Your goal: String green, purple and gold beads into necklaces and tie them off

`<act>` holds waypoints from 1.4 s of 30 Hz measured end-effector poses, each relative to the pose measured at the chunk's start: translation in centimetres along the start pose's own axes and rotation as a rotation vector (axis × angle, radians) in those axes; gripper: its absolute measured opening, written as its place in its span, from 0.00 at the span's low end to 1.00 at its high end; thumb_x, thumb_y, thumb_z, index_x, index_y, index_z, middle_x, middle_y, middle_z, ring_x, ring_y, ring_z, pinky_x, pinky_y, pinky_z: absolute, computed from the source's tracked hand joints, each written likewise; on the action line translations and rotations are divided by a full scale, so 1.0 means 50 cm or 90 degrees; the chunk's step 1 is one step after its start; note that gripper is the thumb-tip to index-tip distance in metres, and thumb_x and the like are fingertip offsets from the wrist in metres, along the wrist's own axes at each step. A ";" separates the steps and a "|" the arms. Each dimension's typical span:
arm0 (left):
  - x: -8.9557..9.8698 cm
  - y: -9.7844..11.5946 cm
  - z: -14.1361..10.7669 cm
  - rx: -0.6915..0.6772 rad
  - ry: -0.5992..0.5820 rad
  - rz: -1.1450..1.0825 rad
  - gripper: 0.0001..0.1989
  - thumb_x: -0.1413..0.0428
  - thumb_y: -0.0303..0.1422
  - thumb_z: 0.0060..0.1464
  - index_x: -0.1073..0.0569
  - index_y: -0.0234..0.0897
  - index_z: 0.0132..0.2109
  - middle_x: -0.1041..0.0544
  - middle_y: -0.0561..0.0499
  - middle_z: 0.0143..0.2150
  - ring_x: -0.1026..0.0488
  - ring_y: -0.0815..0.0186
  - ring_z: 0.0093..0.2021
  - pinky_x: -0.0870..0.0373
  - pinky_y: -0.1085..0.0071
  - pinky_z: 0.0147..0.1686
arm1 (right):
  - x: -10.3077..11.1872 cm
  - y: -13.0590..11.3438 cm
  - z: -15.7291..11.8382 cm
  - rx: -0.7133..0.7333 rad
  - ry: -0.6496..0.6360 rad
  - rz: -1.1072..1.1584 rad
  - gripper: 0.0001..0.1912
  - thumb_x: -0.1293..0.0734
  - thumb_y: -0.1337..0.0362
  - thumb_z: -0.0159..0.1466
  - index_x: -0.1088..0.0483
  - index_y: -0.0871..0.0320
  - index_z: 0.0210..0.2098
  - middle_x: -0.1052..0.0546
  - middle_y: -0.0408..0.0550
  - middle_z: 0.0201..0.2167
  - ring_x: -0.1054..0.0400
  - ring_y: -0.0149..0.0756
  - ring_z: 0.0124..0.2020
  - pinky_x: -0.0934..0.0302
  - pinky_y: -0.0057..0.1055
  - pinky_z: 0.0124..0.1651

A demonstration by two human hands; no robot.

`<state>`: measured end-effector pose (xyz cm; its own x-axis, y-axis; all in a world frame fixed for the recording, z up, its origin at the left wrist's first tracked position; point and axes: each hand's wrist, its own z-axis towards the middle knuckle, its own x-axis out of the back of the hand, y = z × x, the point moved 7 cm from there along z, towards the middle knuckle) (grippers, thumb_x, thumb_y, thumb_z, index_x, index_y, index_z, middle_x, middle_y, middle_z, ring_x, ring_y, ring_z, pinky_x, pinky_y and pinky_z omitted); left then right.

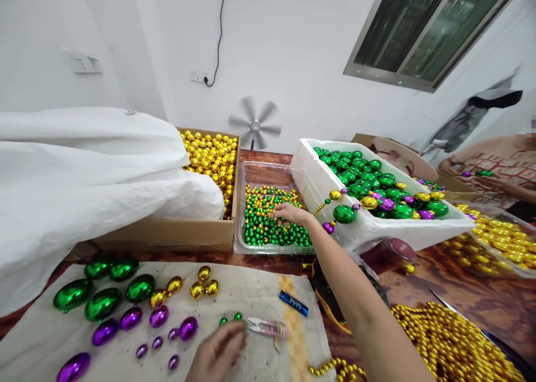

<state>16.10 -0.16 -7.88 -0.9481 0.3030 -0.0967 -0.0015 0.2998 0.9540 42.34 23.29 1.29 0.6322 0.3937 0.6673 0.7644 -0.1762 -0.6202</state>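
R. hand [288,214] in clear tray [274,249], fingertips at small grn/gold beads [276,237], approx. midway b/w tray's L. & R. edges; fingers bent, but whether closed on a bead can't be told. L. hand [221,348] over cloth [251,292], blurred, fingers curled; grip likewise can't be told. Just beyond it: two grn beads [238,316]; just to its R.: snips [268,327]. Lg. grn balls [103,305] nr. cloth's far L. corner; blue item [293,304] nr. its R. edge.
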 end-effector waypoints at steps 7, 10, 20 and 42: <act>-0.129 0.160 0.114 0.180 -0.162 -0.655 0.23 0.49 0.47 0.64 0.26 0.32 0.51 0.26 0.35 0.57 0.25 0.51 0.55 0.31 0.52 0.58 | -0.079 -0.146 -0.170 0.155 -0.334 0.103 0.14 0.29 0.55 0.57 0.28 0.60 0.35 0.28 0.39 0.24 0.33 0.26 0.24 0.42 0.18 0.21; -0.151 0.174 0.126 0.148 -0.164 -0.737 0.21 0.49 0.47 0.64 0.26 0.33 0.49 0.22 0.40 0.49 0.24 0.51 0.53 0.32 0.48 0.58 | -0.148 -0.169 -0.209 0.149 -0.439 0.078 0.14 0.28 0.59 0.57 0.26 0.61 0.40 0.25 0.41 0.27 0.33 0.26 0.24 0.39 0.18 0.22; -0.100 0.074 0.119 0.216 -0.033 -0.751 0.15 0.50 0.35 0.66 0.26 0.29 0.50 0.20 0.39 0.44 0.21 0.57 0.46 0.22 0.57 0.45 | -0.186 -0.139 -0.224 0.106 -0.384 0.187 0.16 0.31 0.66 0.60 0.30 0.59 0.48 0.23 0.50 0.47 0.25 0.30 0.33 0.34 0.19 0.26; -0.042 0.081 0.141 0.170 0.069 -0.717 0.16 0.56 0.26 0.67 0.24 0.29 0.39 0.20 0.43 0.34 0.22 0.65 0.33 0.24 0.70 0.30 | -0.295 -0.137 -0.248 0.256 0.009 -0.235 0.08 0.36 0.64 0.69 0.32 0.59 0.47 0.22 0.48 0.35 0.25 0.35 0.35 0.38 0.25 0.36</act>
<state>20.32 6.77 -5.83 -0.4752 -0.3307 -0.8154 -0.8059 0.5354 0.2526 29.35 7.53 0.81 0.3340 0.3521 0.8743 0.8292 0.3313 -0.4501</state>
